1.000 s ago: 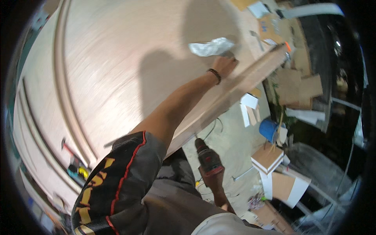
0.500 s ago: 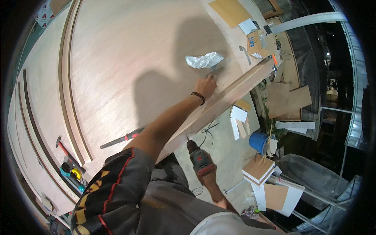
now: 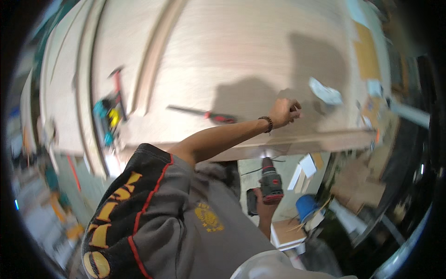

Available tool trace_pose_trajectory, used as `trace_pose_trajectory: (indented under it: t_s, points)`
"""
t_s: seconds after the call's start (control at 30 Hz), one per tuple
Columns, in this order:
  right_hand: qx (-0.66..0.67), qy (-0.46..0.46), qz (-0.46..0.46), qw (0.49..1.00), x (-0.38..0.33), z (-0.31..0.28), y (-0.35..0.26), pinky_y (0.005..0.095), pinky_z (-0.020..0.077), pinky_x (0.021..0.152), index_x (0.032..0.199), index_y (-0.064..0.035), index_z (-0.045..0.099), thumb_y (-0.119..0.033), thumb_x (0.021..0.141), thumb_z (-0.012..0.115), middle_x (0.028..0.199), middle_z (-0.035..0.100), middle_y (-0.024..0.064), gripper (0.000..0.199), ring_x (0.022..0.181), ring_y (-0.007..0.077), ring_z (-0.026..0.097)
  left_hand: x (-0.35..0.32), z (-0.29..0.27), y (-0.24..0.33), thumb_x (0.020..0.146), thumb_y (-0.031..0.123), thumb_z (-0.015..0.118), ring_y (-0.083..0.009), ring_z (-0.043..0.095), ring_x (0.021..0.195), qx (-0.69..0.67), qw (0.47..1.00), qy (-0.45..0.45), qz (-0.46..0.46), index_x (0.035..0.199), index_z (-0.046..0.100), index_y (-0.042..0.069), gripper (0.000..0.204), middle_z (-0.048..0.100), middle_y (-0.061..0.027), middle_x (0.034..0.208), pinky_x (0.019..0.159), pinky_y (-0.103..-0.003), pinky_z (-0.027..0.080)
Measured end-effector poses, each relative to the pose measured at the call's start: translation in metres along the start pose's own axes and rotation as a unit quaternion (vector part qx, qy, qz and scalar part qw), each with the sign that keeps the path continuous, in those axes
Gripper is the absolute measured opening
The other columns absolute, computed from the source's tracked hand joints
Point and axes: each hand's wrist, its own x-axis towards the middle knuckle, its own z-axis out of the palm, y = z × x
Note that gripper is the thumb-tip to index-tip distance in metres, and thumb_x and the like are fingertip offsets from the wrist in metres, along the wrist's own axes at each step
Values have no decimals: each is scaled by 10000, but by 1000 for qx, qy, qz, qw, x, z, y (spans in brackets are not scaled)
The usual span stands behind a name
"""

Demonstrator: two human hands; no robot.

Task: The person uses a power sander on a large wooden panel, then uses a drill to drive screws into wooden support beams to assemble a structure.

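My left hand (image 3: 285,113) hovers over the plywood panel (image 3: 200,65), between a crumpled whitish plastic bag (image 3: 326,92) and the near edge. Its fingers are curled together, and whatever they may hold is too small or blurred to make out. A dark bracelet circles that wrist. In my right hand (image 3: 265,211) is a cordless drill (image 3: 272,182), gripped by its handle. Its lit front end points away from me at the wooden strip (image 3: 320,142) along the panel's near edge. From this view I cannot tell whether the bit touches the wood.
A long flat tool (image 3: 223,118) with a red and black handle lies left of my forearm. Farther left are a hammer (image 3: 117,83), a teal and yellow tool (image 3: 111,117) and raised wooden strips (image 3: 155,56). A blue bucket (image 3: 305,208) and board offcuts (image 3: 304,172) stand below right.
The view has swung, so the panel and tools appear turned and shifted. My left hand has drawn back from the plastic bag, its fingers more curled. The drill's light now shows on the wooden strip.
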Motion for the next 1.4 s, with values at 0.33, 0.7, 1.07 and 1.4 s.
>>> trace_pose_trajectory:
  t_s: [0.33,0.7,1.07,1.4]
  points:
    - [-60,-352,-282,891,20,66,-195,324,524,904,1442,-44,525,-166,764,812,1253,686,158,747,1070,259,703,-343,-190,-75,1023,139,618,-219,722,985,-488,797,352,-62,1216,528,-4,256,699,-190,1147,892,-327,624]
    - [-265,-484,-385,740,-71,217,-312,388,549,909,1429,-92,557,-126,701,811,1266,687,185,772,1098,361,699,-463,-206,-124,1035,239,616,-127,702,879,-719,539,439,-2,1122,633,49,210,712,-70,1023,750,-240,603]
    - [-328,-472,-320,753,-137,270,-339,348,550,926,1421,-78,572,-78,688,842,1282,686,174,781,1105,297,713,-519,-243,-127,1033,299,618,-79,676,821,-799,451,398,-15,1081,616,28,276,693,-54,948,762,-229,599]
    - [-382,-445,-343,734,-163,289,-351,363,563,916,1413,-50,572,-122,703,859,1236,705,182,769,1084,293,724,-531,-253,-134,1021,245,637,-161,708,919,-849,372,373,25,1096,612,25,234,667,-75,1014,821,-285,620]
